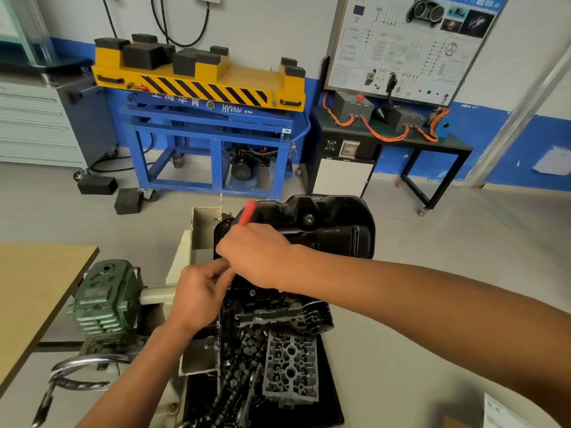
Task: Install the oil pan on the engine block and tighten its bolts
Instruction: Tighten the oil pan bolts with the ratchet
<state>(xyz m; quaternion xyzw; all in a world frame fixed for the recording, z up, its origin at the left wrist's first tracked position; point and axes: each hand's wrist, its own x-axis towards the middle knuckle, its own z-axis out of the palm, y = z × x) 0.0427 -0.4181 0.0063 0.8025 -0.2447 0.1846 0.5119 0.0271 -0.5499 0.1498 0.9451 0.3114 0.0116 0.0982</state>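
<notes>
Black pressed steel, the oil pan (333,230) already sat upside down on top of the engine block (265,304), its flange lying along the block's upper edges, with the drain plug (309,218) facing up. Placing the pan looked done, and the work appeared to be in the bolt stage.

The right hand (256,254) reached across to the pan's left edge, its grip wrapped fully round a red-handled tool (248,212) whose handle stuck up above the knuckles. The shaft and tip were hidden under the hand. The left hand (200,291) met it at the same edge, fingers curled together as if pinching something small or steadying the tool. What that grip held, if anything, could not be told.

No bolts could be made out along the flange, so how many were in or tight was unclear. Judging by both hands at 1 spot on the left edge, at least this fastener was unfinished, and the far and right edges probably remained to be checked.

Below the block hung an oil filter (318,316), and a cylinder head (290,372) lay among loose parts in a black tray (332,396). The stand's green gearbox (105,301) sat by the wooden counter (37,279).
</notes>
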